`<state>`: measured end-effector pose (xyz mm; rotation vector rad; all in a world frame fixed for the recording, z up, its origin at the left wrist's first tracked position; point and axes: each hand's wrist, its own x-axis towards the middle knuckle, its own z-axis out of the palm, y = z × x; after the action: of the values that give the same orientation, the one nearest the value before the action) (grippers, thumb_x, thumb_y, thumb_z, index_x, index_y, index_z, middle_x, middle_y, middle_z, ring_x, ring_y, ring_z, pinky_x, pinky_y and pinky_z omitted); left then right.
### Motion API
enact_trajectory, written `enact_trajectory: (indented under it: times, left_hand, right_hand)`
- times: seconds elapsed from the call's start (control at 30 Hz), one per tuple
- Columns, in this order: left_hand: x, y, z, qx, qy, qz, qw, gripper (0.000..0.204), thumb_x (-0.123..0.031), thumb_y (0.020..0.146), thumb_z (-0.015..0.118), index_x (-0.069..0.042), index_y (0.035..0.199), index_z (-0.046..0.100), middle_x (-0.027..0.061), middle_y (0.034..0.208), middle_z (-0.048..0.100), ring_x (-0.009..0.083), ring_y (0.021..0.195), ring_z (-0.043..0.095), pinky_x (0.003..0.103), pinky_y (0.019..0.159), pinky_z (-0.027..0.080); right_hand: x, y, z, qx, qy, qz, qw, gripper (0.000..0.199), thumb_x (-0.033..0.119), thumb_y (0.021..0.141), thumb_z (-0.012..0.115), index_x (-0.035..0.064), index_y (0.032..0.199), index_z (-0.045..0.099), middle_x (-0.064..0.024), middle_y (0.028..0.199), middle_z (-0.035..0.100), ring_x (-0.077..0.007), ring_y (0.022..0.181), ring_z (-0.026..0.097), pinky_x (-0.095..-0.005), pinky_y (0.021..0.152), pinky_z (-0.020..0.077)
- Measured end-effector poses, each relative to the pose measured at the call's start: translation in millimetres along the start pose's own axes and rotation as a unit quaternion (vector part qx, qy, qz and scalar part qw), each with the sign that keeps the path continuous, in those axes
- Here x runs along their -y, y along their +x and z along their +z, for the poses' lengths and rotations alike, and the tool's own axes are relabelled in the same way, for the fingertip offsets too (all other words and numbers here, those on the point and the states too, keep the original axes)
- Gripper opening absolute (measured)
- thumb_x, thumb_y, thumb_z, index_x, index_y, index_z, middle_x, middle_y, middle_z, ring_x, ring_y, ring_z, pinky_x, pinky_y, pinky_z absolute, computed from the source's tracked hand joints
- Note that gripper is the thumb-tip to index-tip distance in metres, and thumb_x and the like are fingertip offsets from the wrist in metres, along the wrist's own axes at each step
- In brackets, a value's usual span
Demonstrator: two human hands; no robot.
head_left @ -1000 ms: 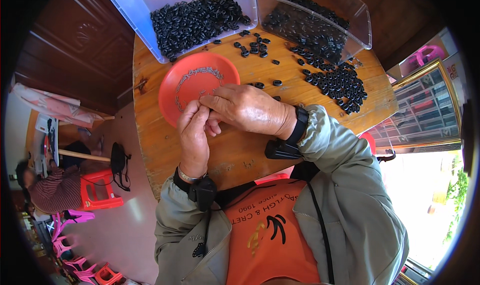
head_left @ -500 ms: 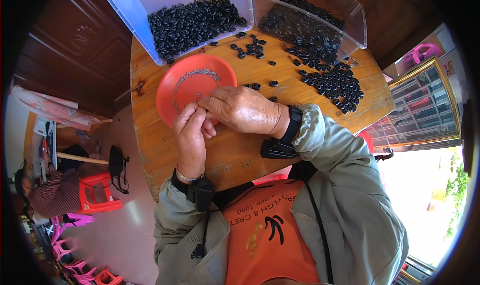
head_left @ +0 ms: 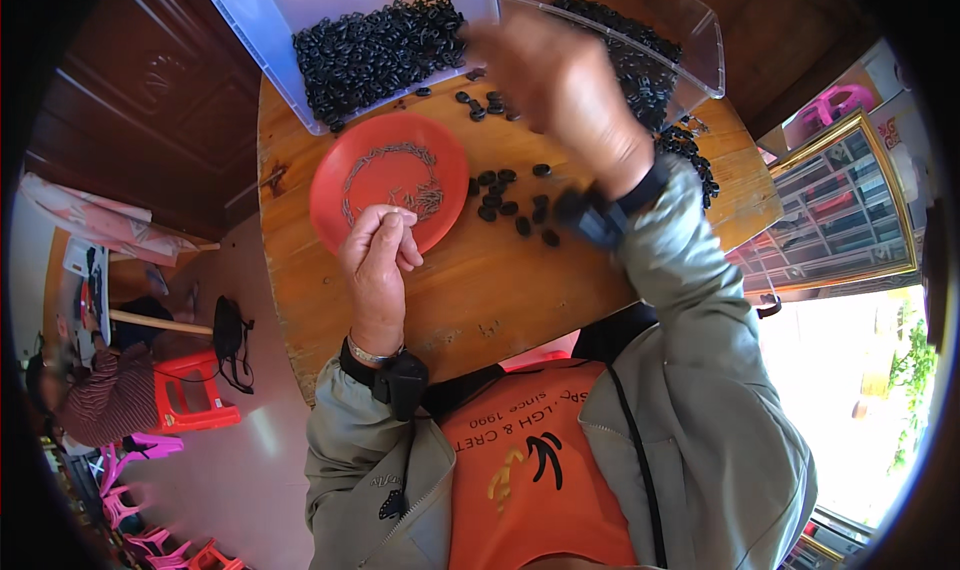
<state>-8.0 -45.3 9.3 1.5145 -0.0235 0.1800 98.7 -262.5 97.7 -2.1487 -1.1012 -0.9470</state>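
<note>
The left hand (head_left: 378, 255) is resting at the lower rim of the red plate (head_left: 385, 165), its fingers curled and pinching something too small to make out. The right hand (head_left: 560, 85) is hovering, blurred, over the loose black pieces (head_left: 510, 205) scattered on the round wooden surface (head_left: 500, 290); whether it is grasping anything cannot be told. Two clear bins (head_left: 260, 10) of black pieces are sitting at the far edge.

Bright daylight floods in from the lower right, overexposed there. The raised right hand (head_left: 560, 80) is motion-blurred. Fisheye bending darkens the rim.
</note>
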Motion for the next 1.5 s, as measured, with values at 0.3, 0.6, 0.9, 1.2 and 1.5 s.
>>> enact_trajectory:
  times: [0.3, 0.6, 0.9, 1.2, 1.5]
  left_hand:
    - [-1.6, 0.7, -2.8, 0.004, -0.007, 0.008, 1.0, 0.023, -0.02, 0.096, 0.048, -0.002, 0.086, 0.059, -0.0004, 0.064, 0.05, 0.0062, 0.058, 0.044, 0.021, 0.053, 0.034]
    - [2.8, 0.4, -7.2, 0.012, 0.018, 0.015, 1.0, 0.022, -0.018, 0.095, 0.047, -0.002, 0.085, 0.059, 0.0005, 0.063, 0.052, 0.0073, 0.056, 0.047, 0.021, 0.052, 0.035]
    - [0.9, 0.9, -6.7, 0.015, 0.008, 0.01, 1.0, 0.018, -0.014, 0.094, 0.05, -0.001, 0.084, 0.059, -0.0005, 0.062, 0.048, 0.0065, 0.056, 0.044, 0.022, 0.052, 0.034]
    - [1.1, 2.4, -5.7, 0.014, 0.002, 0.01, 1.0, 0.018, -0.013, 0.094, 0.049, -0.001, 0.085, 0.059, -0.0006, 0.063, 0.049, 0.0064, 0.055, 0.043, 0.022, 0.05, 0.034]
    - [8.3, 5.7, -10.1, -0.011, -0.013, 0.013, 1.0, 0.02, -0.02, 0.096, 0.048, -0.003, 0.09, 0.056, -0.0007, 0.064, 0.049, 0.0065, 0.055, 0.045, 0.021, 0.05, 0.034]
  right_hand:
    - [-79.1, -3.9, -28.4, -0.082, -0.248, 0.044, 0.964, 0.013, 0.01, 0.081, 0.066, 0.0072, 0.093, 0.067, -0.0118, 0.087, 0.065, -0.0318, 0.073, 0.063, -0.0378, 0.064, 0.0513]
    - [-69.1, -70.7, 29.3, 0.298, -0.12, 0.195, 0.927, 0.018, 0.023, 0.079, 0.064, 0.007, 0.087, 0.068, -0.0142, 0.08, 0.066, -0.0321, 0.078, 0.065, -0.0408, 0.07, 0.0509]
    - [-87.9, -75.0, 43.9, 0.309, -0.027, 0.23, 0.922, 0.015, 0.019, 0.077, 0.063, 0.0058, 0.084, 0.066, -0.0152, 0.082, 0.067, -0.0346, 0.082, 0.064, -0.0417, 0.074, 0.0502]
    - [-47.9, -56.7, 50.4, 0.238, 0.187, 0.248, 0.92, 0.017, 0.012, 0.083, 0.065, 0.0029, 0.097, 0.067, -0.0095, 0.083, 0.067, -0.0189, 0.075, 0.063, -0.0291, 0.068, 0.0498]
    - [59.4, -20.4, 109.5, 0.143, 0.622, 0.297, 0.71, 0.008, 0.009, 0.09, 0.065, 0.0018, 0.094, 0.066, 0.0005, 0.083, 0.066, -0.0049, 0.072, 0.058, -0.0199, 0.065, 0.0493]
